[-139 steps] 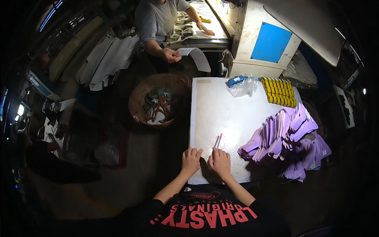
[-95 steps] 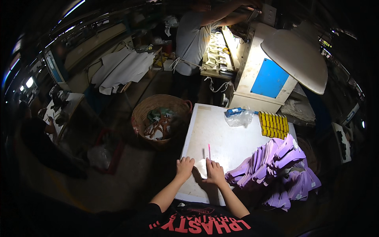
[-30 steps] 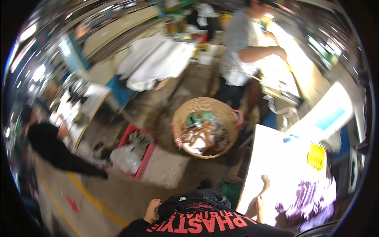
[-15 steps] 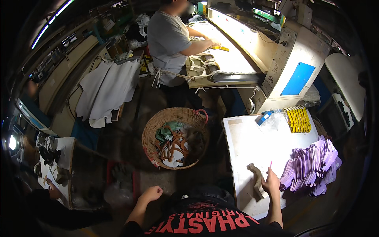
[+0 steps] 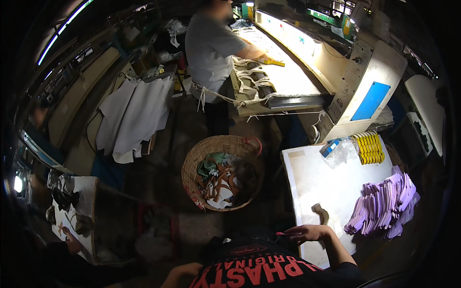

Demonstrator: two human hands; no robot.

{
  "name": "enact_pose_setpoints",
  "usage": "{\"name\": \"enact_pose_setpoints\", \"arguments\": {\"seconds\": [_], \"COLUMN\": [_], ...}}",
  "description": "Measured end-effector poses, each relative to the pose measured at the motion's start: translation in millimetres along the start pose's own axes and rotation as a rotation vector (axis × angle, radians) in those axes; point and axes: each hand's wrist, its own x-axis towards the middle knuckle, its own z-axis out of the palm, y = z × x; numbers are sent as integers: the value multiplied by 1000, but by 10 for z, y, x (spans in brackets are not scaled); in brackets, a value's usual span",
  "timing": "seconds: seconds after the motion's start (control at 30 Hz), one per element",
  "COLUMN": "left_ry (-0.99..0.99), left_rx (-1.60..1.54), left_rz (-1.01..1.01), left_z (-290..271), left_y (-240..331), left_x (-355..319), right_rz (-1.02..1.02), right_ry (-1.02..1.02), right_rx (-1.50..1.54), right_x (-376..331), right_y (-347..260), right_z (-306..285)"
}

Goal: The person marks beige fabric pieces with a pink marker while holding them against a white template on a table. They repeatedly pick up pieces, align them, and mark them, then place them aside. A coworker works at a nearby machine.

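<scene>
My right hand is at the near left edge of the white-topped table, in front of my shirt. Its fingers are closed on a slim pink pen-like stick that points left. Just beyond this hand a curved brown-grey piece lies on the table, its near part hidden by the hand. My left hand is low against the side of my black shirt, its fingers out of sight. A thick row of purple cut pieces stands on the table's right side.
Yellow curved pieces, clear plastic and a blue box lie at the table's far end. A wicker basket of scraps stands ahead. Another person works at a lit bench; another's hand is at far left.
My right hand has moved left from above the table toward my body, with the pink stick turned leftward. My left hand has dropped back against my shirt. The view has shifted slightly.
</scene>
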Motion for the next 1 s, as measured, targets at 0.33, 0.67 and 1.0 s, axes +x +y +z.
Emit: {"name": "enact_pose_setpoints", "arguments": {"seconds": [0.33, 0.67, 1.0], "left_ry": [529, 50, -28], "left_rx": [102, 195, -166], "left_rz": [-101, -87, -5], "left_z": [233, 43, -18], "left_y": [763, -30, 194], "left_x": [-446, 109, -285], "right_rz": [345, 276, 125], "right_ry": [290, -245, -199], "right_rx": [-709, -508, -386], "right_x": [514, 492, 479], "right_y": [157, 101, 147], "right_z": [-24, 193, 407]}}
